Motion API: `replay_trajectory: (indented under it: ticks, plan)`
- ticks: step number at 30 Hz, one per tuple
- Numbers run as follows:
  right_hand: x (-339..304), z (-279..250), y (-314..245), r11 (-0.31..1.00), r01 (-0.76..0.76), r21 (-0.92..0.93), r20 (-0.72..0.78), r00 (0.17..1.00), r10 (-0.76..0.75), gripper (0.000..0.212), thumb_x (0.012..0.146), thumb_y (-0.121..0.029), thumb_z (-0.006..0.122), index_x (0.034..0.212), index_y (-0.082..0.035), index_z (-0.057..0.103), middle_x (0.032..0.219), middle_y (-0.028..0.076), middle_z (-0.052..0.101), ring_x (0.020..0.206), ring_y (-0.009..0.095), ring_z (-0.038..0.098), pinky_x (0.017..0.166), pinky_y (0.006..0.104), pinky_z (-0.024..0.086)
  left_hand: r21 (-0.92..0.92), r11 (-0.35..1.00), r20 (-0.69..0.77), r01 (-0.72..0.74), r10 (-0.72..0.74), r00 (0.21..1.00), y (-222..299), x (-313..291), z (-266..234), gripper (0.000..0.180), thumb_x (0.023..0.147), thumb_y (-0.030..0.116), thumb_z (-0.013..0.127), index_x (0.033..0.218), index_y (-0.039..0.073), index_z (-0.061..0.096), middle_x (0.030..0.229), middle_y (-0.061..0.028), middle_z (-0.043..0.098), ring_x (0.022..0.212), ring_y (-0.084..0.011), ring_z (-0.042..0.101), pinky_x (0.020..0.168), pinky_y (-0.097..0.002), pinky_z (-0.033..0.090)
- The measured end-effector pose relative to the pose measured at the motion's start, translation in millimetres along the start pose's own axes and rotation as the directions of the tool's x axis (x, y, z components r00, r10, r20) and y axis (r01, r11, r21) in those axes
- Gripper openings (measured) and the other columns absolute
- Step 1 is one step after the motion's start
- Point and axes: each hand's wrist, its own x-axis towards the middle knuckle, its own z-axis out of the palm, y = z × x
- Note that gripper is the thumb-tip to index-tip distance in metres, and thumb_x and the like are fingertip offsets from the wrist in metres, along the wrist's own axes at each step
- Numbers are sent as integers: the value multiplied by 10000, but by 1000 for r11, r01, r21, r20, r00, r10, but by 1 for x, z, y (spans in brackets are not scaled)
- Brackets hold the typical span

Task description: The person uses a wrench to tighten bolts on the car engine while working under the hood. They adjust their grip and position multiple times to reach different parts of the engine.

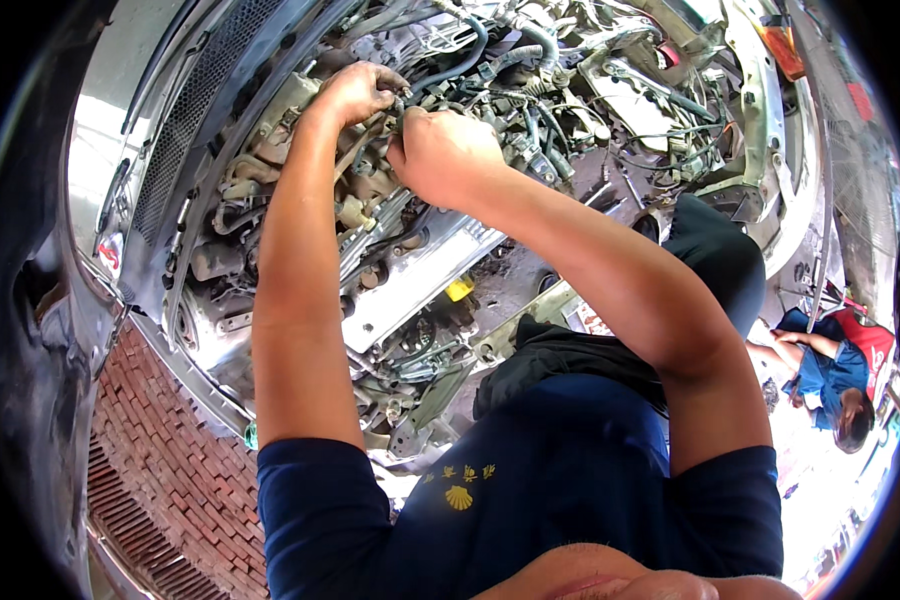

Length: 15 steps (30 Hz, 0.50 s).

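Both of my hands are close together over the far left part of an open car's engine bay. My left hand (362, 93) has its thumb and fingers bent together around a small dark part among the hoses. Just to the right and nearer, my right hand (448, 155) is closed, its back toward me. What its fingers grip is hidden behind the hand. A dark rubber hose (465, 65) curves just beyond my hands. Below them lies the engine (370, 185), with metal pipes and a pale long cover (420, 275).
Loose wiring and cables (660, 140) fill the bay's right side. A yellow piece (460, 288) sits nearer me. The windscreen cowl (195, 120) runs along the left. Brick paving (170, 450) shows at lower left. Another person in blue (830, 375) is at the far right.
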Motion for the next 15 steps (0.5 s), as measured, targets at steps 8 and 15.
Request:
replay_trajectory:
  ticks: [8, 15]
  plan:
    - [26, -33, 0, 967, 44, -250, 290, 957, 31, 236, 924, -216, 670, 1048, -70, 809, 1052, 123, 801, 984, 294, 781, 844, 432, 606, -92, 996, -3, -11, 11, 1000, 0, 1, 2, 306, 861, 13, 707, 1158, 21, 781, 1059, -155, 802, 954, -214, 743, 908, -365, 564]
    - [13, -46, -18, 922, 219, -319, 324, 940, -112, 212, 843, -167, 744, 1022, -84, 822, 1053, 102, 805, 971, 238, 778, 808, 392, 590, -32, 999, -34, -5, 4, 999, 6, -6, -1, 322, 844, -21, 699, 1147, 41, 791, 1062, -165, 798, 951, -235, 755, 915, -370, 574]
